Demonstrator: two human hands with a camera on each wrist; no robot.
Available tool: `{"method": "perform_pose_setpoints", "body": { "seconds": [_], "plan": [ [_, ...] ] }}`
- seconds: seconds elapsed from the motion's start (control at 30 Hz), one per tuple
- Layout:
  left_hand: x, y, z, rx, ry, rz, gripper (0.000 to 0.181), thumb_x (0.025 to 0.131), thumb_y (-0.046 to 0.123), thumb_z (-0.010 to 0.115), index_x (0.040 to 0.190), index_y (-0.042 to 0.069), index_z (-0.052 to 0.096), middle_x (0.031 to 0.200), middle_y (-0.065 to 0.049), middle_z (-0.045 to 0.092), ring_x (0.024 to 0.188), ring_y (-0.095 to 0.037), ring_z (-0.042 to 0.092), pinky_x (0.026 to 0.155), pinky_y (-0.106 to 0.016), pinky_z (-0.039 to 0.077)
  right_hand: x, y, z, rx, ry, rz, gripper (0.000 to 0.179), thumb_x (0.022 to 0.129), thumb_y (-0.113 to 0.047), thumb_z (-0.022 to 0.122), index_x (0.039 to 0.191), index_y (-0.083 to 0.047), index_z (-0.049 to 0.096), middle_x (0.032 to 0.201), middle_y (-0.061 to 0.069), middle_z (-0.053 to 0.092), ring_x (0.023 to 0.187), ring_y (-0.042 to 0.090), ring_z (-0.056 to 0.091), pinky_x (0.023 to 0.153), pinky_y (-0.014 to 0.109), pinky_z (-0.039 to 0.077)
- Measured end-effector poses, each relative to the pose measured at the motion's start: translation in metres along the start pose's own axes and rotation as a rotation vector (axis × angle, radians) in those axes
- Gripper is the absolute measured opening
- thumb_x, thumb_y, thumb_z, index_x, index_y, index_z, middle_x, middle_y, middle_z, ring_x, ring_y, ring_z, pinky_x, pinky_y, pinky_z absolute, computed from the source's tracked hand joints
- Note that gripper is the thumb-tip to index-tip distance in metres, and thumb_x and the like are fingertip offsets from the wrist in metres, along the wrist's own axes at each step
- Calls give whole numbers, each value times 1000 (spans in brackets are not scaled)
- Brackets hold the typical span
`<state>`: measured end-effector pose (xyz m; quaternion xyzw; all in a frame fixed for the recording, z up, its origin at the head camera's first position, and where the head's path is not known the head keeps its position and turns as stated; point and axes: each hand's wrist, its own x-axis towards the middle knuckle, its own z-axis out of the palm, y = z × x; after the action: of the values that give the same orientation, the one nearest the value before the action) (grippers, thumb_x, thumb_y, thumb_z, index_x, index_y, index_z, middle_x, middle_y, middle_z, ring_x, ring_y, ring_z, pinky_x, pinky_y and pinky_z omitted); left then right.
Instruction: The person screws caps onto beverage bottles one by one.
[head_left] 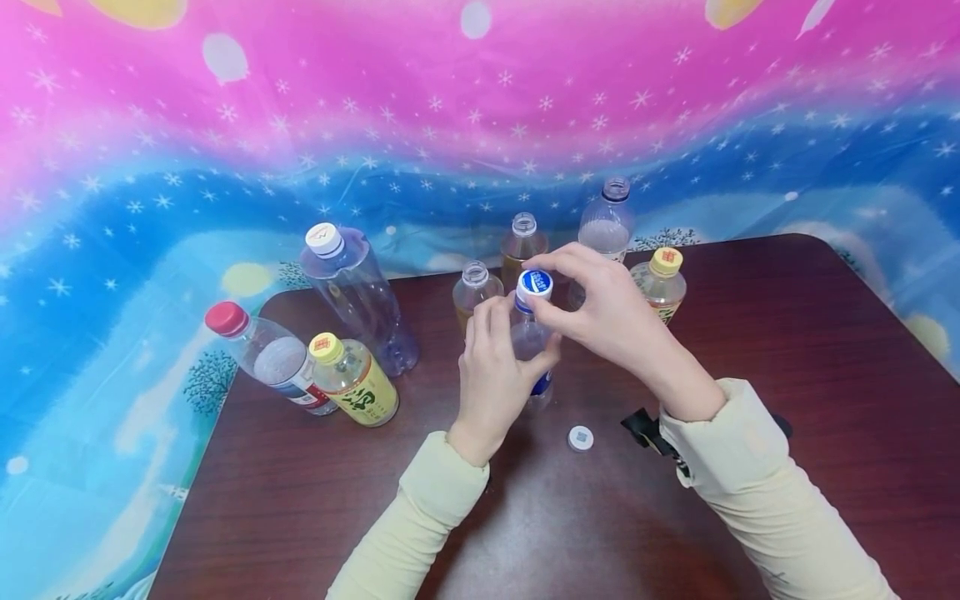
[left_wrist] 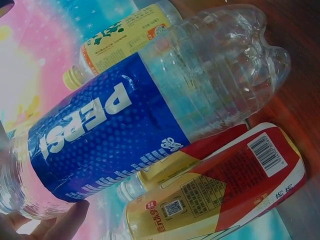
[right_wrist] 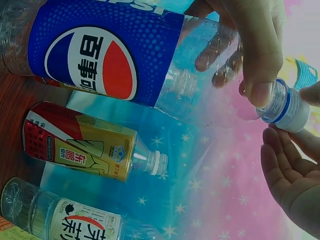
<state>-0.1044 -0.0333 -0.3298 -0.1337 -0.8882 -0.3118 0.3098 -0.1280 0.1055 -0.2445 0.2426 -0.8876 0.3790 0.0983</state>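
A clear Pepsi bottle [left_wrist: 107,127] with a blue label stands upright near the table's middle. My left hand [head_left: 487,379] grips it around the shoulder, just below the neck. At its mouth sits a white cap [head_left: 535,285] with a blue printed top. The thumb and fingers of my right hand [head_left: 618,312] pinch this cap from the sides. In the right wrist view a blue ring [right_wrist: 286,102] shows on the neck beneath the cap. A loose white cap [head_left: 581,438] lies on the table in front of the bottle.
Behind stand two uncapped bottles [head_left: 476,279] [head_left: 523,237] and a taller uncapped clear one [head_left: 606,225]. A yellow-capped bottle [head_left: 663,279] is at right. Left are a tall white-capped bottle [head_left: 360,292], a red-capped one [head_left: 273,358] and another yellow-capped one [head_left: 360,392]. A black strap [head_left: 645,429] shows by the right sleeve.
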Motion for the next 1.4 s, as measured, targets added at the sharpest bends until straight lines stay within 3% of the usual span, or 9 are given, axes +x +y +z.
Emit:
{"method": "perform_pose_setpoints", "body": {
  "seconds": [0.5,0.6,0.8,0.93,1.13,1.4],
  "plan": [
    [-1,0,0,-11,1,1,58,79,36,75,121,6,49,112,-10,54,100,-23,57,79,-37,59,2,2,3,-24,-10,26,31,84,-20,71,111,-6,67,106,9,66,94,22,58,83,38,46],
    [-1,-1,0,-19,-2,-2,59,79,36,76,121,6,49,113,-11,54,102,-23,57,79,-37,58,2,3,2,-10,-39,41,37,84,-22,71,116,-6,64,111,9,65,98,22,59,87,39,48],
    [-2,-1,-2,-22,-6,-20,59,79,37,76,121,6,49,113,-11,55,101,-23,57,79,-39,58,1,10,-1,152,-177,58,42,93,-18,60,134,-11,55,133,9,58,118,24,58,100,46,46],
    [-3,-2,-1,-21,-3,-29,58,78,36,76,120,5,50,113,-10,55,101,-23,56,78,-39,59,1,14,-4,238,-210,71,38,94,-12,57,132,-10,57,132,8,60,118,22,57,97,37,48],
    [-2,-2,0,-14,10,-27,57,78,37,75,119,5,51,112,-10,55,100,-23,56,76,-39,59,1,15,-5,246,-191,82,37,93,-14,60,130,-11,60,129,7,62,114,19,58,87,15,46],
    [-2,-1,-2,-27,3,-33,56,78,37,76,118,6,50,111,-10,54,99,-23,56,78,-38,58,1,13,0,248,-109,142,31,88,-22,68,117,-11,66,107,6,67,93,15,63,79,18,49]
  ]
}}
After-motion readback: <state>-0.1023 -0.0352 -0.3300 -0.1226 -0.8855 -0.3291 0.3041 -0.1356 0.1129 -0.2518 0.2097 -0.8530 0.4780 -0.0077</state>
